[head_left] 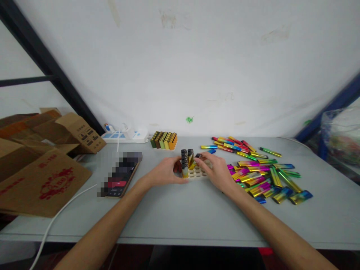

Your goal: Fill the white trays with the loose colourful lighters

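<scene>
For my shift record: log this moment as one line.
left hand: touching upright black-topped sticks | right hand: over cream holder | loose rainbow sticks: beside right hand

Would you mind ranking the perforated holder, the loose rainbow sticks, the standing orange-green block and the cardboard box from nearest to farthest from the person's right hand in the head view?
1. Perforated holder: at the fingertips of the right hand, to its left.
2. Loose rainbow sticks: just to its right.
3. Standing orange-green block: back left.
4. Cardboard box: far left.
</scene>
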{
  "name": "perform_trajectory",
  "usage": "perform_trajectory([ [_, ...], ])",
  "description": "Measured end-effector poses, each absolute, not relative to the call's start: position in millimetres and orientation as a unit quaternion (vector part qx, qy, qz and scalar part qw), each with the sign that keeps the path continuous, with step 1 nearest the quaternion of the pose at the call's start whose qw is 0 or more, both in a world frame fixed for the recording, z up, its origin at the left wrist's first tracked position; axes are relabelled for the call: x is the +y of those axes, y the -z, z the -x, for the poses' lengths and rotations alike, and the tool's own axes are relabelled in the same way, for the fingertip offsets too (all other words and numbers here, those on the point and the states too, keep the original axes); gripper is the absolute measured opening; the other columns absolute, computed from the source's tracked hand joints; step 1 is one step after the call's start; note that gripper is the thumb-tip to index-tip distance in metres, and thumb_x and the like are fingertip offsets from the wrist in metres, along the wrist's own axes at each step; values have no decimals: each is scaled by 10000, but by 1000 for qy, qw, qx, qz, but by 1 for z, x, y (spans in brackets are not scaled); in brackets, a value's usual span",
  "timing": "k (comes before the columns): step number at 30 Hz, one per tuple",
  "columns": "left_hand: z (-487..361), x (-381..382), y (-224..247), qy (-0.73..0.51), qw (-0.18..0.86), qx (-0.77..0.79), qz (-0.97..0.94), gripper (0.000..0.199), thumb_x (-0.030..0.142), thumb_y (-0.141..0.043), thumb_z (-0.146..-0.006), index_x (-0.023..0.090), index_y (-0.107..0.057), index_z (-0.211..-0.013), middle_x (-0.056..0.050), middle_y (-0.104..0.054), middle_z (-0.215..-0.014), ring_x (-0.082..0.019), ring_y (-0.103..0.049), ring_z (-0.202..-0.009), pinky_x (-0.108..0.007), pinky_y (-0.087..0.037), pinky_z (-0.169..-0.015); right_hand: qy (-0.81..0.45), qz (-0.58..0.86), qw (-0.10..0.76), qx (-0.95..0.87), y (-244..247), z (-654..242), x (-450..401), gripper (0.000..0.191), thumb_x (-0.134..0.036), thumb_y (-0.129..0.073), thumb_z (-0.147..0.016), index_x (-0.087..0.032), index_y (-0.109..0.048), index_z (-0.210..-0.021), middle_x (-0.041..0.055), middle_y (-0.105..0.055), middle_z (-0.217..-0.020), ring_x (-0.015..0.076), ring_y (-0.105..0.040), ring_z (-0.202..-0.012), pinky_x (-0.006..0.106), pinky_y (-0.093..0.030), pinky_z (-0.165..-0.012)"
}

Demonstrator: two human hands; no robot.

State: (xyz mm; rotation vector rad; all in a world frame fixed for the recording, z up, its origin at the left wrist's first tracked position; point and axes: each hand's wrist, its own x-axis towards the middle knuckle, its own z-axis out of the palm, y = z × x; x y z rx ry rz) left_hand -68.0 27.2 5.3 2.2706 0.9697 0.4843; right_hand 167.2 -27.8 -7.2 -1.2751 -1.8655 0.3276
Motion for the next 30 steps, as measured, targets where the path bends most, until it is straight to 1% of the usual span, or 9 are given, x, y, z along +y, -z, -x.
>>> perform_trajectory([
  [5,67,27,-7,-189,301,366,-860,527,493,-902,-689,165,-707,-1052,-8,-709,-845,-196,-629,-732,-305,-498,-664,-4,508,307,-805,4,-155,-30,143,-304,-589,-1096,-192,-676,-1089,96,-776,-1015,264,-730,-962,363,-532,-877],
  [9,67,26,-9,-185,302,365,-861,500,497,-887,-702,168,-702,-1030,3,-684,-815,-187,-607,-715,-294,-475,-649,93,540,237,-802,-2,-145,-35,204,-335,-545,-1115,-178,-672,-1147,127,-753,-1036,302,-702,-1028,427,-495,-970],
  [12,66,25,-11,-179,310,368,-858,546,500,-878,-709,158,-708,-1099,-3,-690,-836,-190,-601,-734,-293,-475,-658,104,550,219,-799,-2,-146,-37,260,-378,-490,-1133,-197,-676,-1124,128,-733,-1024,302,-680,-1008,440,-471,-967],
  [14,65,24,-12,-176,317,368,-856,545,486,-868,-719,156,-711,-1123,-13,-704,-869,-194,-607,-756,-292,-482,-666,85,538,212,-811,0,-149,-37,250,-363,-484,-1136,-207,-678,-1107,119,-729,-1024,293,-667,-998,432,-463,-947],
  [17,66,25,-10,-176,310,371,-858,492,475,-863,-722,157,-711,-1065,-9,-696,-851,-193,-605,-748,-293,-480,-661,50,514,224,-827,4,-156,-36,228,-336,-495,-1133,-208,-679,-1089,101,-726,-1027,277,-655,-999,425,-456,-948],
  [21,67,28,-8,-173,307,374,-858,499,488,-874,-712,161,-695,-1044,-8,-690,-850,-191,-598,-733,-293,-472,-643,16,507,297,-809,1,-177,-29,273,-354,-465,-1138,-219,-677,-1031,93,-728,-999,270,-662,-1009,415,-470,-951],
  [25,67,29,-9,-163,307,383,-856,526,555,-872,-701,159,-674,-986,-17,-674,-847,-192,-585,-728,-296,-456,-624,33,554,358,-751,-9,-229,-15,274,-364,-487,-1107,-210,-690,-1004,118,-755,-1003,273,-687,-928,402,-505,-874],
  [27,66,28,-10,-159,304,388,-855,533,571,-869,-699,160,-666,-971,-13,-660,-835,-187,-573,-717,-297,-447,-614,57,594,370,-713,-17,-264,-10,285,-370,-498,-1077,-200,-701,-974,125,-773,-980,271,-703,-882,395,-517,-829],
  [30,66,28,-11,-159,296,389,-858,511,569,-868,-696,171,-654,-934,-9,-649,-818,-182,-564,-704,-298,-438,-606,90,663,345,-658,-30,-317,-10,292,-403,-524,-1015,-204,-726,-947,114,-786,-879,268,-717,-808,388,-532,-780],
])
